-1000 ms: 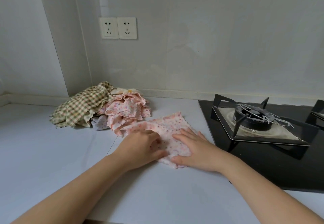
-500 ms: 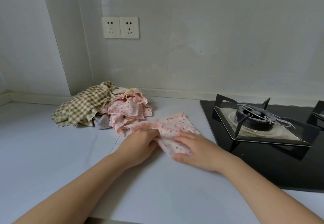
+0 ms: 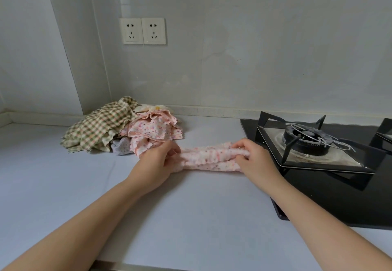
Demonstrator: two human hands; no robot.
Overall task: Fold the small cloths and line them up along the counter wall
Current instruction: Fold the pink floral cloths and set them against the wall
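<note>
Pink floral cloth (image 3: 209, 157) stretches folded between both hands: left hand (image 3: 156, 162) grips one end, right hand (image 3: 253, 160) pinches the other, low over the surface (image 3: 191, 217).

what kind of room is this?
Most likely a home kitchen: a gas stove set into the white counter, and two wall sockets above it.

Home kitchen: black gas hob (image 3: 339, 196) at three o'clock, pale counter (image 3: 191, 217), twin wall sockets (image 3: 142, 30) at eleven o'clock.
</note>
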